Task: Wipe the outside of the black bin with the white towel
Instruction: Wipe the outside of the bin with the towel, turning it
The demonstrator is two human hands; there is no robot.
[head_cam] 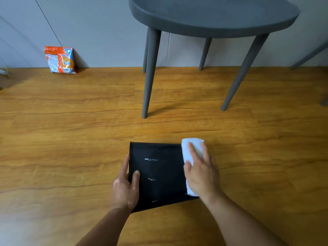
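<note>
Fingers (194, 153) of the right hand (200, 173) lie spread flat on the white towel (188, 150), pressing it against the right edge of the black bin (159, 173); flat press, not a closed grasp. Left hand (126, 187) grips the bin's left edge, thumb on the upper face, other fingers down the side. Bin lies on its side on the wooden floor (71, 139), low centre of the head view, a few whitish streaks on its upper face. Towel is folded, running along the bin's right side, its far end past the bin's corner. Grey table (213, 16) stands beyond, well apart. Orange snack bag (60, 59) leans on the wall (99, 32), far left.
</note>
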